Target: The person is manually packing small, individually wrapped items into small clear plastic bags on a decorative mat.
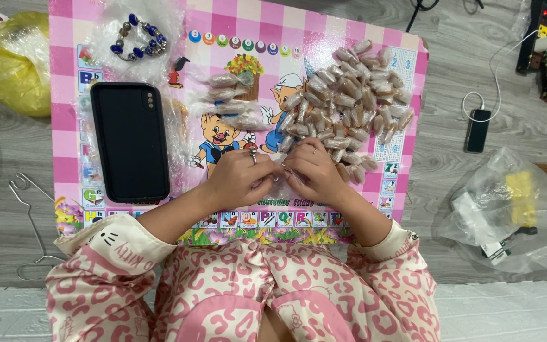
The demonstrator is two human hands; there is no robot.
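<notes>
At six o'clock on the pink worktop point(64, 164), left hand point(238, 177) and right hand point(314, 170) pinch one small clear packet point(280, 172) between their fingers, apparently sealing it; the packet pile point(349, 95) lies at one o'clock.

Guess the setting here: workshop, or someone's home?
Probably a home floor: grey wood-look flooring, a pink children's lap table, a wire hanger and a charging phone lying around. Both hands pack small bags.

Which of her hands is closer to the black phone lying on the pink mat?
Left. The left hand lies just right of the black phone; the right hand is farther right, beside the heap of small packets.
</notes>
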